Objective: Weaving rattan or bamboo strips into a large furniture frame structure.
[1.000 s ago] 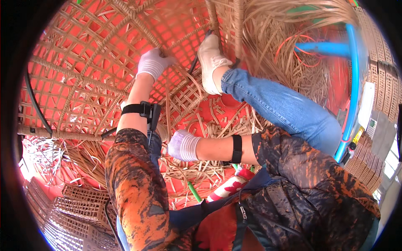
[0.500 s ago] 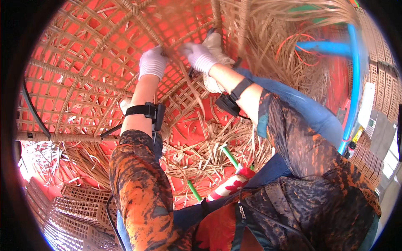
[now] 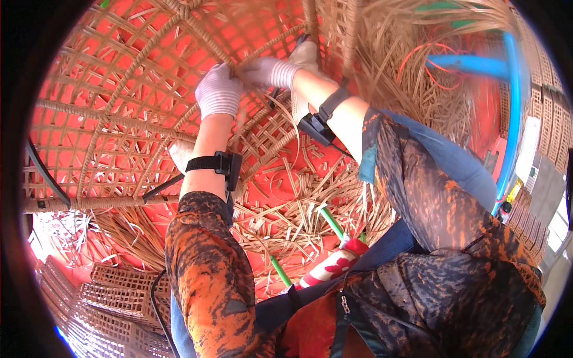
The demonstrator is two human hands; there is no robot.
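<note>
A large open-weave wicker panel (image 3: pixel 128 104) with thick wrapped ribs spreads before me, leaning over a red floor. My left hand (image 3: pixel 219 90), in a whitish knitted glove, is closed on a rib near the panel's middle, its fingertips hidden. Beside it my right hand (image 3: pixel 270 73), gloved the same way, has its fingers bent at the same joint; what they pinch is hidden. A thin pale cane strip (image 3: pixel 297 134) hangs below the right wrist. Just beyond that wrist, a pale shoe (image 3: pixel 305 55) shows against the weave.
Cut cane scraps (image 3: pixel 298 209) litter the red floor (image 3: pixel 256 194). A big bundle of loose cane (image 3: pixel 412 89) lies at the right, beside a blue tube frame (image 3: pixel 509 119). Stacked woven baskets (image 3: pixel 122 292) stand at lower left. Green sticks (image 3: pixel 331 222) lie near my lap.
My right hand has moved left, close against my left hand. The hanging strip has shifted. The left hand stays at the rib, and the view has moved slightly.
</note>
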